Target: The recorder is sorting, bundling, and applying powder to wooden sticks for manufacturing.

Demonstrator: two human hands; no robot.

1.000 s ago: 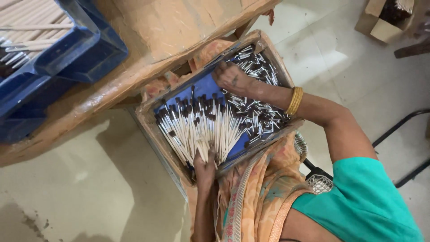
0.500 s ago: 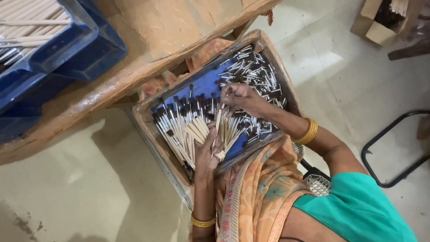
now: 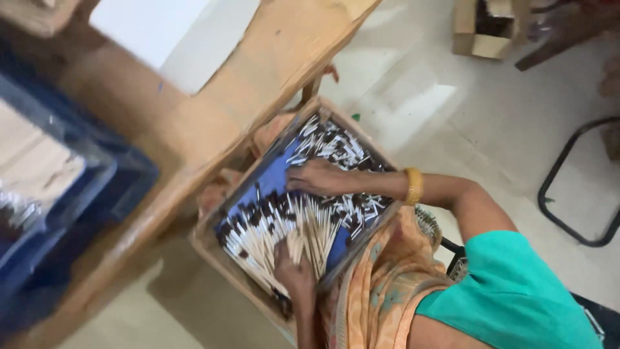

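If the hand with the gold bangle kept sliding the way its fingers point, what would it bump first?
Probably the dark-tipped sticks lying on the tray's blue lining. The right hand points left across the wooden tray. The picture is blurred, so depth is uncertain.

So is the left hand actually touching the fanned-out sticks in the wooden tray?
Touching. The head view shows the left hand pressed onto the near ends of the sticks, with no gap.

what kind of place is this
Probably a small workshop for hand-sorting or packing thin sticks. A wooden tray on the person's lap holds heaps of dark-tipped sticks, a blue crate sits on a wooden bench, and the floor is bare.
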